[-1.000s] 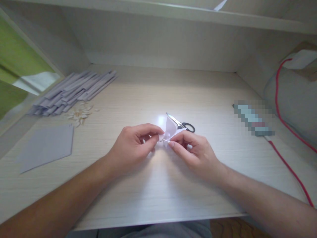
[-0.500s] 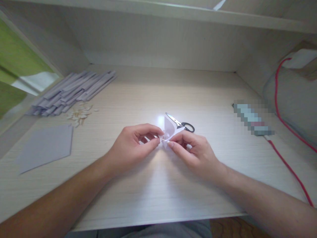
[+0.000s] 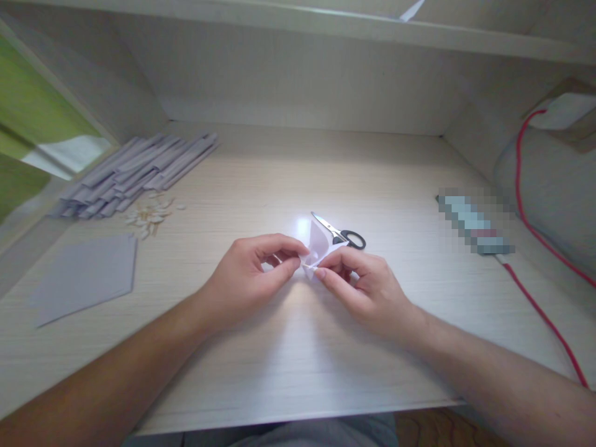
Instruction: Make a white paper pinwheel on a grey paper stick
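Pale wood-grain surface (image 3: 298,360) set in a light alcove, with a shelf (image 3: 326,25) running across the top of the head view; at its middle the left hand (image 3: 246,276) and right hand (image 3: 370,288) meet, both forearms coming in from the near edge. A small white paper (image 3: 319,241) sits between them, just above the surface; the left fingers (image 3: 285,267) are pinched together on its left corner and the right fingers (image 3: 326,273) are clamped on its lower right edge, so the knuckles hide part of the fold. Just behind the paper lie scissors (image 3: 343,234), blades partly covered by the upright flap, black handle showing to the right. Far left, a pile of grey folded strips (image 3: 135,171) lies by the wall; a scatter of pale bits (image 3: 149,214) is beside it; a flat grey sheet (image 3: 88,276) lies nearer. To the right is a blurred-out object (image 3: 475,223); a red cable (image 3: 542,307) runs past it, well apart from the hands.
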